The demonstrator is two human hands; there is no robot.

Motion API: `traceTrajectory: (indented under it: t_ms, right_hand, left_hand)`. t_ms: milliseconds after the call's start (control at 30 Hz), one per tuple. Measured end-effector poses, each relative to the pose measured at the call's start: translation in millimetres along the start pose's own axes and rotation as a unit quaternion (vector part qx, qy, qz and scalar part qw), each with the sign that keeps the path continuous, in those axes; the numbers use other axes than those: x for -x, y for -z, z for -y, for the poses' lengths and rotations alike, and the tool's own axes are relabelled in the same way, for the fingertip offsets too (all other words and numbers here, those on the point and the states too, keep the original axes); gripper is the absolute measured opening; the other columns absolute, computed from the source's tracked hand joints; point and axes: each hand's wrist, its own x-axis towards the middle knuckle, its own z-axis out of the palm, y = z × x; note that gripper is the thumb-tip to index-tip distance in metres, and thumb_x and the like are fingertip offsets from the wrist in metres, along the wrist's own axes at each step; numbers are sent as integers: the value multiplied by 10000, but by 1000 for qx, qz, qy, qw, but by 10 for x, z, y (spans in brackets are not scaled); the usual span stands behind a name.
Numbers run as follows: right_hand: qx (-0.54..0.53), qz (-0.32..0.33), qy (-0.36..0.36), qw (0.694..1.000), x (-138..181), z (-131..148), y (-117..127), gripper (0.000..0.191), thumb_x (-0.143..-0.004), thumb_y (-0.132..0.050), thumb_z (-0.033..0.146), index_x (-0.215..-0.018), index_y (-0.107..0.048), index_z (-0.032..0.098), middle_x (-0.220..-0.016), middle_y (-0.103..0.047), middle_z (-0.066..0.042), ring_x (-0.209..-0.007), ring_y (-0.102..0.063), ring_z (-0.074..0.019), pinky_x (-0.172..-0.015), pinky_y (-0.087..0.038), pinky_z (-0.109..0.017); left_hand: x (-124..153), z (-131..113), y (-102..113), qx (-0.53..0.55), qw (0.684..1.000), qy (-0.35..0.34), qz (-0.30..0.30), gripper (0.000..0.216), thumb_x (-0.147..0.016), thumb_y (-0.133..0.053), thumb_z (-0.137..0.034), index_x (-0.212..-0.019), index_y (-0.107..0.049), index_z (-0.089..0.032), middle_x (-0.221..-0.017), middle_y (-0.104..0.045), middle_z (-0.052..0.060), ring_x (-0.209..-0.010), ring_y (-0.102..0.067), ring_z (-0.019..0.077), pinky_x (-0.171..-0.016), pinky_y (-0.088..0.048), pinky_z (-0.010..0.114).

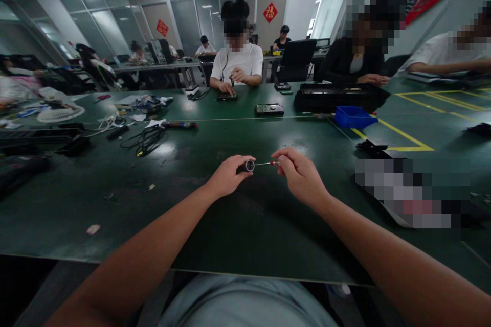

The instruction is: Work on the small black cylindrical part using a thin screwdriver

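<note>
My left hand (229, 176) grips the dark handle end of a small screwdriver (250, 165), whose silver collar shows between the fingers. A thin metal bit (264, 163) with a reddish end runs from the handle to my right hand (299, 176), which pinches that end between fingertips. Both hands hover just above the dark green table (215, 225), near its middle, a short way apart.
A hard drive (269, 109) and a blue bin (355, 117) lie farther back, with a black tray (339, 96) behind. Cables (148, 139) and another screwdriver (180, 124) sit at left. A person in white works opposite; others sit at right.
</note>
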Motion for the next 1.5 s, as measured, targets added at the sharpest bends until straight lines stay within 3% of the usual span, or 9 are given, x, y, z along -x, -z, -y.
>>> traceTrajectory:
  t_ms: [267, 500, 700, 867, 1000, 1167, 1300, 1433, 1500]
  right_hand:
    - [11, 21, 6, 1000, -4, 29, 8, 310, -999, -412, 397, -887, -637, 216, -696, -620, 0, -669, -603, -172, -644, -427, -308]
    - [-9, 19, -1, 1000, -3, 11, 1, 221, -965, -470, 311, -1060, -643, 212, -810, -675, -24, -758, -648, -190, -661, -454, -312]
    - [1, 26, 9, 1000, 8, 6, 9, 332, -1013, -377, 396, -940, -647, 218, -689, -606, -2, -664, -600, -176, -640, -437, -323]
    - [-83, -31, -11, 996, 5, -24, -45, 187, -937, -524, 340, -1077, -565, 223, -844, -667, -24, -791, -653, -198, -716, -492, -349]
    - [-168, -41, -24, 985, -31, -51, -69, 172, -901, -590, 384, -938, -602, 217, -859, -686, -41, -817, -667, -202, -771, -518, -373]
    - [-245, -55, -63, 966, -68, -117, -89, 249, -905, -596, 448, -917, -660, 208, -820, -676, -33, -763, -650, -181, -790, -529, -381]
    - [-331, -84, -136, 930, -104, -151, -109, 255, -868, -651, 460, -856, -658, 205, -782, -643, -17, -715, -615, -159, -726, -543, -339]
    - [-414, -71, -224, 879, -150, -167, -96, 255, -837, -688, 446, -777, -630, 204, -700, -592, -7, -630, -571, -149, -649, -560, -328]
    - [-416, -70, -235, 876, -157, -175, -91, 243, -856, -665, 429, -770, -621, 206, -693, -581, -9, -618, -567, -151, -651, -568, -335]
  left_hand:
    - [6, -3, 8, 2, 1000, 3, 3, 333, -897, -655, -221, -1228, -625, -231, -1195, -655, 46, -1108, -601, 219, -1018, -453, 403]
    - [2, 3, 4, 1, 1000, 0, 9, 338, -898, -653, -213, -1234, -620, -229, -1192, -651, 50, -1111, -598, 219, -1014, -452, 402]
    - [5, -15, 16, 3, 1000, -1, 8, 331, -902, -648, -214, -1232, -624, -227, -1187, -651, 47, -1102, -600, 216, -1017, -451, 400]
    - [11, -10, 1, 2, 1000, 1, 6, 345, -904, -652, -231, -1247, -617, -235, -1188, -651, 45, -1096, -600, 216, -1006, -456, 398]
    - [10, -22, -12, 0, 1000, 1, 2, 344, -900, -655, -229, -1242, -617, -236, -1203, -649, 49, -1112, -598, 220, -1016, -452, 400]
    - [9, -39, -6, 5, 1000, -8, 4, 349, -907, -646, -224, -1253, -604, -236, -1214, -641, 49, -1128, -590, 219, -1022, -446, 401]
    - [12, -46, -2, 12, 999, -40, 26, 337, -913, -630, -208, -1247, -606, -243, -1219, -637, 43, -1139, -584, 214, -1032, -438, 402]
    - [9, -52, -3, -2, 999, -47, 19, 340, -924, -618, -234, -1263, -601, -248, -1241, -638, 54, -1168, -569, 231, -1047, -425, 434]
    - [7, -53, -6, -17, 999, -46, 20, 350, -919, -626, -239, -1268, -598, -251, -1239, -642, 48, -1166, -566, 231, -1046, -422, 435]
